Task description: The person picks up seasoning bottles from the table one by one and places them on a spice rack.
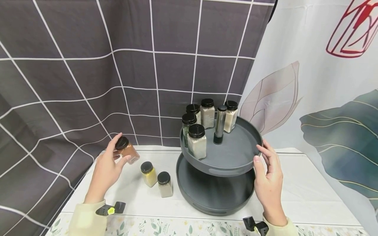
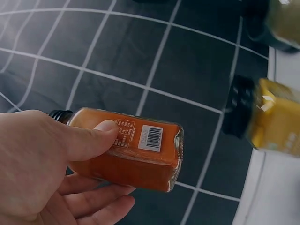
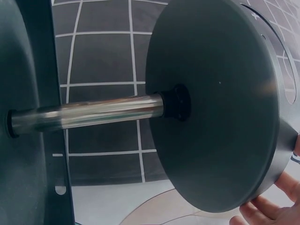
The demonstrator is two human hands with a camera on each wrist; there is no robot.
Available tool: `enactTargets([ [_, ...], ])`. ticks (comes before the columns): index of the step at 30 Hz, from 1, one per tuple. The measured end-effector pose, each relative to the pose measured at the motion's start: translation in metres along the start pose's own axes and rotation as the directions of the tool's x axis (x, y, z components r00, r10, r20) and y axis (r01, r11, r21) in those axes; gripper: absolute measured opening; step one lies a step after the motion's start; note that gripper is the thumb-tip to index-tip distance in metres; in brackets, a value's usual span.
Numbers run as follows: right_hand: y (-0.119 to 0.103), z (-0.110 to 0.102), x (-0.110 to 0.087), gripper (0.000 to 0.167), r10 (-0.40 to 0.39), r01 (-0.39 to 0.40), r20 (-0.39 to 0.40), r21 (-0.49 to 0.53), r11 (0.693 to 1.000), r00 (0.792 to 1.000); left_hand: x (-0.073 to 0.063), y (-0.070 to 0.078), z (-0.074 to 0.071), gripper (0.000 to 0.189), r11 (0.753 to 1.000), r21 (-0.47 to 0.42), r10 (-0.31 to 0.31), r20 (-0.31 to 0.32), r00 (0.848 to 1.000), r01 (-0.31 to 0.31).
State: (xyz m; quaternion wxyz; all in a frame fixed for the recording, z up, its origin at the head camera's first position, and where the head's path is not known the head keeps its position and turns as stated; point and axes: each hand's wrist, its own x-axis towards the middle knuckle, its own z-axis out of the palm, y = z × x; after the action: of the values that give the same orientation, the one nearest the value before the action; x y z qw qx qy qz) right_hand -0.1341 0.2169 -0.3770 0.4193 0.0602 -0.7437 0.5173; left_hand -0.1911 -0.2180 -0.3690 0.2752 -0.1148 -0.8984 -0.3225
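My left hand grips a spice jar of orange-brown powder, tilted on its side above the table's left part. In the left wrist view the thumb presses its glass face beside a barcode label. My right hand holds the right rim of the upper tray of a dark grey two-tier turntable, fingertips at its edge. On that tray's left and back stand several black-capped spice jars, among them a white one and a green one. The lower tray shows no jars.
A yellow spice jar and a pale grey spice jar stand on the white table left of the turntable. A metal post rises through the upper tray. Behind hangs a dark grid-patterned curtain.
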Motion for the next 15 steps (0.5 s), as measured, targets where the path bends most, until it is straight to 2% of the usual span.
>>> enactTargets([
  [5, 0.002, 0.0, 0.0, 0.032, -0.025, 0.025, -0.003, 0.01, 1.0, 1.0, 0.002, 0.013, -0.005, 0.085, 1.0, 0.006, 0.006, -0.024, 1.0, -0.006],
  [15, 0.0, -0.001, 0.0, 0.029, 0.002, -0.003, 0.008, 0.067, 0.998, 1.0, 0.005, 0.037, -0.015, 0.087, 0.998, -0.012, 0.053, -0.082, 0.995, -0.054],
])
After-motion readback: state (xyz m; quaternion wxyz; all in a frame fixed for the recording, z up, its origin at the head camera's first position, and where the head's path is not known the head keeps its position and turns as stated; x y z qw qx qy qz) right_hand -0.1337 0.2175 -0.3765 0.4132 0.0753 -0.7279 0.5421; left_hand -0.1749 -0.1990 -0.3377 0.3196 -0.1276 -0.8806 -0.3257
